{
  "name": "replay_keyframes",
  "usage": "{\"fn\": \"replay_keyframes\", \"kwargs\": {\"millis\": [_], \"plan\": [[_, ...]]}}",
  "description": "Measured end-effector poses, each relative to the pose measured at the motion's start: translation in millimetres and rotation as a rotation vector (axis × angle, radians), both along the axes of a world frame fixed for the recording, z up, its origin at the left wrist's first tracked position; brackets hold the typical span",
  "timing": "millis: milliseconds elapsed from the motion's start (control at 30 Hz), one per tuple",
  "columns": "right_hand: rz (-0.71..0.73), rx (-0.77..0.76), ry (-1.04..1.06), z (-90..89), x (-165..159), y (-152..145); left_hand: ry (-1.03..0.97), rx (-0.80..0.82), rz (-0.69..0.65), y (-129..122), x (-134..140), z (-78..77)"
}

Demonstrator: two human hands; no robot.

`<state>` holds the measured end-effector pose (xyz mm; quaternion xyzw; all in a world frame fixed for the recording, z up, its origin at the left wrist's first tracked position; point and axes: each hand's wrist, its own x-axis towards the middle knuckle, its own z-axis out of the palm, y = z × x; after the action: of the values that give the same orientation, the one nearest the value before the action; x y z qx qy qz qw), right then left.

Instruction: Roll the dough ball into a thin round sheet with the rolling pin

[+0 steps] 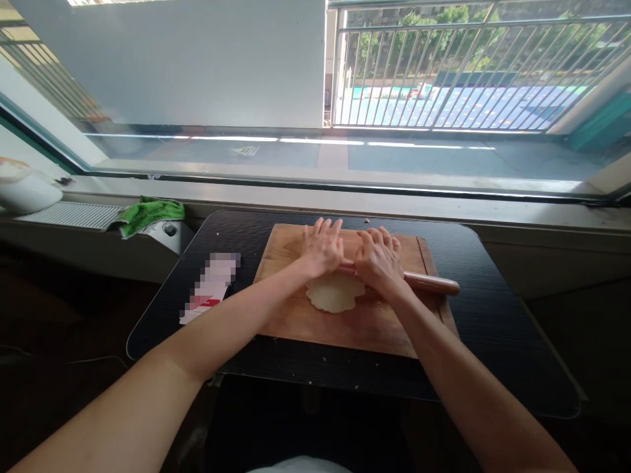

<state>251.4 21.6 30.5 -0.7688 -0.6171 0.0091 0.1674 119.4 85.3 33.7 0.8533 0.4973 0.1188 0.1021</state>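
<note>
we find left hand [323, 248] and right hand [380, 257] laid over the rolling pin [430, 283], fingers extended rather than curled. we advise even pressure across the dough [335, 294].

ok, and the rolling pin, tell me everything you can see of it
The rolling pin is a slim, smooth cylinder, reddish-brown and apparently wooden, with a rounded right end. It lies roughly crosswise over the board, right end slightly nearer the wearer and jutting past the board's right edge. The left hand and right hand rest over it, fingers pointing away; a short stretch shows between them. Its left end is hidden. The flat dough lies along its near side; whether they touch is unclear.
</note>
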Motion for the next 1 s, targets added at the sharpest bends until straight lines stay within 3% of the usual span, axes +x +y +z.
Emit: {"fn": "replay_keyframes", "kwargs": {"millis": [100,167,267,400,500,633,733,867,1000], "plan": [[-0.120,-0.081,0.046,10.3,15.0,38.0,0.027,0.025,0.075,34.9,22.1,10.9],[-0.168,-0.114,0.056,13.4,19.0,46.2,0.039,0.016,0.094,45.8,28.7,13.9],[-0.084,-0.114,0.063,5.4,9.3,21.6,0.007,0.007,0.036,30.6,16.4,4.6],[0.062,0.024,-0.047,-5.9,-6.3,-11.9,-0.070,0.047,-0.024,0.4,-5.9,-10.2],[0.009,0.040,-0.028,0.1,1.5,8.7,-0.058,0.072,0.027,12.8,4.7,-3.6],[-0.140,-0.075,0.058,11.6,14.9,38.6,0.023,0.055,0.045,39.1,26.4,12.3],[-0.075,-0.118,0.074,6.3,6.0,16.6,0.020,0.041,-0.013,24.3,15.3,8.4],[0.048,-0.038,-0.015,-5.8,-6.6,-14.3,-0.041,0.012,-0.075,-4.3,-6.0,-4.4],[-0.042,0.011,-0.007,0.4,9.3,19.3,0.001,0.011,0.045,22.8,16.4,5.0]]}}
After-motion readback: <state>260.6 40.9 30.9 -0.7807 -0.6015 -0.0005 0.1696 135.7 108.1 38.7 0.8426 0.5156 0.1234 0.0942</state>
